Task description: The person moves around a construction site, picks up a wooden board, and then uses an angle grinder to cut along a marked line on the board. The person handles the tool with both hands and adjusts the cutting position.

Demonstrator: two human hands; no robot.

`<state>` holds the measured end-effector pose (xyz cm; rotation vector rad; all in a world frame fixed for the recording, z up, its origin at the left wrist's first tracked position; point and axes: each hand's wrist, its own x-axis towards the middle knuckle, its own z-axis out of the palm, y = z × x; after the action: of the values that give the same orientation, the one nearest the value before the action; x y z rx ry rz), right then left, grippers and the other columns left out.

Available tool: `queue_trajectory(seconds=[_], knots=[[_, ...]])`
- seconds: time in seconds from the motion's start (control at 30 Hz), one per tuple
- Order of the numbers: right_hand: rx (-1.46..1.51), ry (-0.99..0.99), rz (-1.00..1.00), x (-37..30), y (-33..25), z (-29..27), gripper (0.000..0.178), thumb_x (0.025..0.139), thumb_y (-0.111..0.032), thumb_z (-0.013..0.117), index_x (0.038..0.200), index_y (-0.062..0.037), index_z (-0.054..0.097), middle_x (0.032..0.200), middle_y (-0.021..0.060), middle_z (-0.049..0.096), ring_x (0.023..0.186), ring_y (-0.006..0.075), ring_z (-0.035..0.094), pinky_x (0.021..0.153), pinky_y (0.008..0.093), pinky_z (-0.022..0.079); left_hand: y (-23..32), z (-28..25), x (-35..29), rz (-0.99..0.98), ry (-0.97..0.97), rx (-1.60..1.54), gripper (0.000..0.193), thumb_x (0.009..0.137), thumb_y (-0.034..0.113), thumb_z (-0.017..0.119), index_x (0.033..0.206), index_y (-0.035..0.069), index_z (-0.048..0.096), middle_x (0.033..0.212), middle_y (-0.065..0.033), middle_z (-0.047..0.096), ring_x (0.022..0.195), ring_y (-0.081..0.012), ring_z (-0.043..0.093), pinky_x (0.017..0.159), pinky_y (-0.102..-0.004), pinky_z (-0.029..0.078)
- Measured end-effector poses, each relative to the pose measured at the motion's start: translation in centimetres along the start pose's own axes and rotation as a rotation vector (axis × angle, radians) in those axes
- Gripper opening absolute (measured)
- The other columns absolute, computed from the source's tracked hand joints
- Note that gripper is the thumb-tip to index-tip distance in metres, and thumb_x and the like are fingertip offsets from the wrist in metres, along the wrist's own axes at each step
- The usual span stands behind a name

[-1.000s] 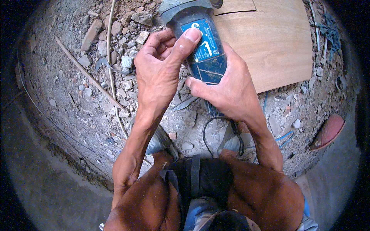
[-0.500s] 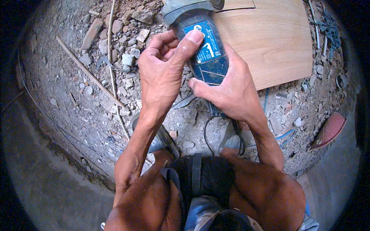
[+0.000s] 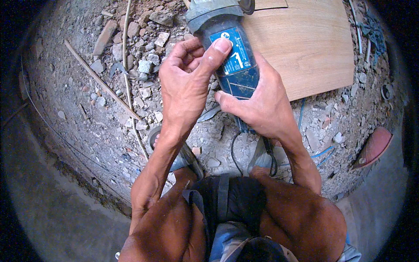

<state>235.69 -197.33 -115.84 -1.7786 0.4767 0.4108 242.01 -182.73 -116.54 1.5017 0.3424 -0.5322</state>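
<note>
Looking down, we had rubble (image 3: 145, 66) spread around a wooden board (image 3: 301, 52), so we used that board as our landmark. The power tool (image 3: 239, 81), a chunky dark blue thing, was just left of the board and overlapped its left edge from where we looked; we couldn't tell if the two touched. Its long axis ran on a slant: the wide head pointed away from us alongside the board's left edge, and the narrower tail came back past the board's near-left corner.

Our right hand (image 3: 267, 97) was the one nearer the board, wrapped round the tail, thumb on the side away from the board, fingers mostly hidden. Our left hand (image 3: 185, 78) was farther left of the board, up closer to the head: thumb lying over the blue label (image 3: 239, 56), fingers curled in just beside the tool. Honestly couldn't tell if that one was really gripping. A black cord (image 3: 231, 150) hung nearer us than the board.

Writing-wise, that label, left of the board, had white print, a round pale mark toward the head and a tiny square symbol. Most print was too small to make out.
</note>
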Motion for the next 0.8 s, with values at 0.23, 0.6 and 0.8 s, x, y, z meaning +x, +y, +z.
queue_trajectory(seconds=[0.23, 0.6, 0.8], knots=[[0.017, 0.047, -0.022, -0.3, 0.6, 0.1, 0.063, 0.068, -0.031, 0.086, 0.113, 0.005, 0.059, 0.093, 0.0232, 0.072, 0.087, 0.0351, 0.074, 0.079, 0.0436, 0.059, 0.1, 0.2, -0.3, -0.048, -0.03, -0.046, 0.053, 0.089, 0.026, 0.087, 0.118, -0.01, 0.061, 0.101, -0.0108, 0.071, 0.09, -0.0103, 0.068, 0.082, -0.0229, 0.056], [-0.006, 0.051, -0.019, -0.3, -0.6, -0.4, 0.058, 0.07, -0.027, 0.087, 0.111, 0.0039, 0.059, 0.089, 0.0178, 0.07, 0.082, 0.026, 0.072, 0.076, 0.0404, 0.058, 0.4, 0.5, -0.3, -0.031, -0.026, -0.058, 0.045, 0.089, 0.038, 0.084, 0.108, 0.001, 0.068, 0.087, 0.0, 0.064, 0.077, -0.0062, 0.056, 0.07, -0.0238, 0.047], [0.015, 0.022, -0.001, -0.1, -0.8, 0.0, 0.059, 0.072, -0.022, 0.087, 0.117, 0.0035, 0.059, 0.095, 0.0137, 0.07, 0.085, 0.0209, 0.069, 0.079, 0.037, 0.057, 0.3, 0.1, -0.3, -0.073, -0.065, -0.21, 0.048, 0.091, 0.029, 0.084, 0.118, -0.004, 0.062, 0.099, -0.0064, 0.069, 0.086, -0.009, 0.065, 0.077, -0.0243, 0.054]])
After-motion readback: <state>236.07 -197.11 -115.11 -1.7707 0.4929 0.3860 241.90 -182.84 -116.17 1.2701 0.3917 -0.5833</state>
